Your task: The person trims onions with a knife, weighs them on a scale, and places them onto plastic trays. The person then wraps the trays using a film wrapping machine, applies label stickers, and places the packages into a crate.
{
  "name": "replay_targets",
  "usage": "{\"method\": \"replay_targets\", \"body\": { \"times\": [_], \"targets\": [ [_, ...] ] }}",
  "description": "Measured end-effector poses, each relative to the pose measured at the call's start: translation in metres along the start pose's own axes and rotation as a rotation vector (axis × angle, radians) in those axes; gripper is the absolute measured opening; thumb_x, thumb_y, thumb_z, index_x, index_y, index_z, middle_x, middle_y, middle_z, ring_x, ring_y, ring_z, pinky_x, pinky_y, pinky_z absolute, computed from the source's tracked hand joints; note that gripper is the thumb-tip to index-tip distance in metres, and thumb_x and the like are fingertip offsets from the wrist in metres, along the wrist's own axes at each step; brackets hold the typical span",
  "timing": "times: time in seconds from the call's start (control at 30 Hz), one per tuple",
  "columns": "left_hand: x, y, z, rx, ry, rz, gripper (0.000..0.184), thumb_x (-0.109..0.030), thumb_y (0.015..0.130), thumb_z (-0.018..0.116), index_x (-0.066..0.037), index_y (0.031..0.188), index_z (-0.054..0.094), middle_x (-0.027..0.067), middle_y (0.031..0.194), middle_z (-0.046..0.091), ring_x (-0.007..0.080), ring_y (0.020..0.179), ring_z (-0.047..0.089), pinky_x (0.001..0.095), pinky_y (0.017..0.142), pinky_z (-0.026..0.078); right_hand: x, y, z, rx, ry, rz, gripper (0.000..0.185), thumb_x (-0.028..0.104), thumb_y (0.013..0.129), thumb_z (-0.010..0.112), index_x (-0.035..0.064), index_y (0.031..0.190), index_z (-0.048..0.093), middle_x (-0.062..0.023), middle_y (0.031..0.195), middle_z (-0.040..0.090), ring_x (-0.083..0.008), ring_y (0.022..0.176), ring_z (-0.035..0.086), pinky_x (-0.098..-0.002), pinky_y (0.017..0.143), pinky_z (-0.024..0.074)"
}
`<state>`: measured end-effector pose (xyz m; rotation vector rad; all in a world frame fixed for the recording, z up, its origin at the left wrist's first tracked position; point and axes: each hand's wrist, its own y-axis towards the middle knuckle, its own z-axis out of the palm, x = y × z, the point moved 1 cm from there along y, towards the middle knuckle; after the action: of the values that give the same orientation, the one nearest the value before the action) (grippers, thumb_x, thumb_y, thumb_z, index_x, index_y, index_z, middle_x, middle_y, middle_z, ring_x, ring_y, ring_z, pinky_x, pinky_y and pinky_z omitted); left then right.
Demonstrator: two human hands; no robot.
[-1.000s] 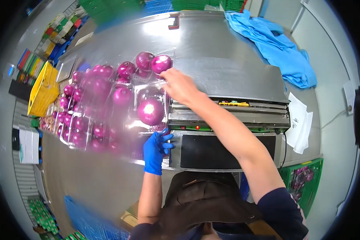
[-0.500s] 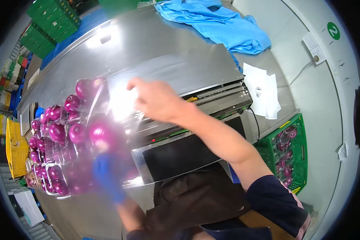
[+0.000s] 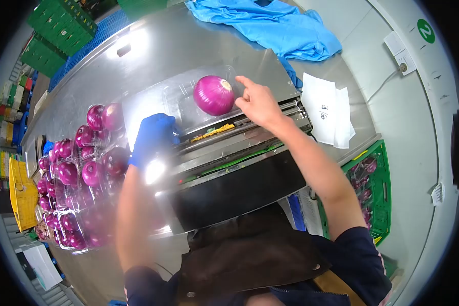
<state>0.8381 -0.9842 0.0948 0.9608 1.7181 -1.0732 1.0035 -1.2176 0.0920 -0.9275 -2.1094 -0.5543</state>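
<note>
A large red onion [image 3: 209,99] rests on clear plastic [image 3: 181,97] over the steel work surface; the outline looks like a shallow tray. Just right of the onion is my bare right hand [image 3: 260,104], its index finger and thumb apart, holding nothing. My left hand [image 3: 155,133], in a blue glove, is at the left of the clear plastic with its fingers curled in. Glare and the glove hide what those fingers hold, if anything. Below both hands runs a machine with metal rollers [image 3: 270,118] and a black front panel [image 3: 239,191].
Clear packs of red onions [image 3: 68,173] crowd the left side. A yellow crate [image 3: 23,186] stands beyond them. Blue plastic sheeting [image 3: 275,30] and white papers [image 3: 324,109] lie at the back right. A green crate [image 3: 385,188] with packed onions is at right.
My left hand has moved up and right from the packs to the clear plastic. My right hand has shifted right. A red onion now lies between them, above the machine.
</note>
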Motion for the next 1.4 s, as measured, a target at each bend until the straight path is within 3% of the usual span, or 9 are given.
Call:
{"method": "replay_targets", "body": {
  "times": [0.17,0.23,0.37,0.53,0.77,0.97,1.17,1.27,1.4],
  "targets": [
    [0.002,-0.055,-0.026,-0.101,-0.025,0.064,0.038,-0.020,0.084,0.069,-0.005,0.119,0.064,0.0073,0.093,0.068,0.0145,0.073,0.060,0.0254,0.070,0.050,-0.013,-0.019,-0.053,0.096,-0.089,-0.214,0.035,0.019,0.083,0.066,0.0072,0.115,0.061,-0.0086,0.082,0.060,-0.0185,0.061,0.057,-0.0329,0.061,0.0454],
    [0.003,-0.079,-0.035,-0.137,0.844,0.452,0.057,-0.013,0.068,0.077,-0.014,0.123,0.063,0.0058,0.102,0.065,0.0214,0.088,0.059,0.0314,0.083,0.048,-0.019,-0.040,-0.075,0.240,-0.158,-0.197,0.031,0.020,0.082,0.068,0.0100,0.111,0.064,-0.0058,0.089,0.059,-0.0180,0.066,0.058,-0.0324,0.062,0.0460],
    [-0.010,-0.091,-0.023,-0.097,0.945,0.482,0.073,-0.009,0.055,0.079,-0.021,0.125,0.064,0.0050,0.100,0.063,0.0248,0.094,0.055,0.0372,0.087,0.043,-0.028,-0.053,-0.066,0.232,-0.257,-0.288,0.025,0.019,0.081,0.069,0.0120,0.104,0.067,-0.0026,0.094,0.058,-0.0209,0.071,0.060,-0.0332,0.064,0.0472],
    [0.023,-0.073,-0.025,-0.204,1.045,0.638,0.021,0.000,0.071,0.071,-0.007,0.090,0.064,0.0056,0.090,0.062,0.0228,0.084,0.057,0.0338,0.076,0.046,-0.028,-0.049,-0.047,0.140,-0.281,-0.264,0.008,0.012,0.087,0.062,0.0055,0.090,0.060,-0.0064,0.087,0.054,-0.0208,0.068,0.058,-0.0332,0.064,0.0462],
    [0.064,-0.092,-0.039,-0.158,-0.204,0.067,0.008,-0.008,0.094,0.052,0.000,0.097,0.056,0.0085,0.097,0.066,0.0156,0.076,0.062,0.0267,0.071,0.051,-0.027,-0.058,-0.059,0.362,0.403,0.082,0.008,0.011,0.098,0.047,0.0046,0.101,0.051,-0.0067,0.100,0.063,-0.0132,0.068,0.062,-0.0264,0.060,0.0476],
    [0.010,-0.147,-0.051,-0.347,0.114,0.228,0.013,-0.013,0.097,0.049,-0.002,0.091,0.052,0.0120,0.085,0.066,0.0202,0.069,0.065,0.0321,0.067,0.054,0.001,-0.093,-0.090,0.175,0.603,-0.093,0.011,0.010,0.100,0.044,0.0007,0.106,0.047,-0.0139,0.087,0.065,-0.0177,0.077,0.066,-0.0276,0.068,0.0534],
    [-0.057,-0.061,-0.091,-0.377,-0.470,0.934,0.023,-0.017,0.097,0.048,-0.002,0.114,0.057,0.0164,0.114,0.063,0.0253,0.107,0.060,0.0397,0.094,0.048,0.050,0.012,-0.103,-0.378,0.312,-0.588,0.026,0.016,0.097,0.052,-0.0010,0.115,0.045,-0.0175,0.104,0.064,-0.0231,0.100,0.064,-0.0322,0.090,0.0497],
    [-0.036,0.027,-0.042,-0.618,0.202,0.791,0.032,-0.019,0.096,0.052,0.000,0.121,0.054,0.0179,0.131,0.053,0.0280,0.122,0.051,0.0362,0.107,0.036,0.015,0.069,-0.045,-0.296,-0.327,-0.566,0.045,0.035,0.096,0.054,-0.0037,0.117,0.047,-0.0237,0.116,0.057,-0.0313,0.109,0.058,-0.0345,0.100,0.0423],
    [0.000,0.037,-0.013,-0.280,0.506,0.229,0.046,-0.028,0.092,0.060,0.005,0.124,0.051,0.0198,0.134,0.051,0.0279,0.124,0.050,0.0335,0.105,0.036,-0.004,0.067,-0.024,0.327,-0.162,-0.048,0.046,0.041,0.098,0.046,-0.0041,0.105,0.049,-0.0211,0.109,0.060,-0.0291,0.092,0.063,-0.0363,0.081,0.0505]
  ]
}}
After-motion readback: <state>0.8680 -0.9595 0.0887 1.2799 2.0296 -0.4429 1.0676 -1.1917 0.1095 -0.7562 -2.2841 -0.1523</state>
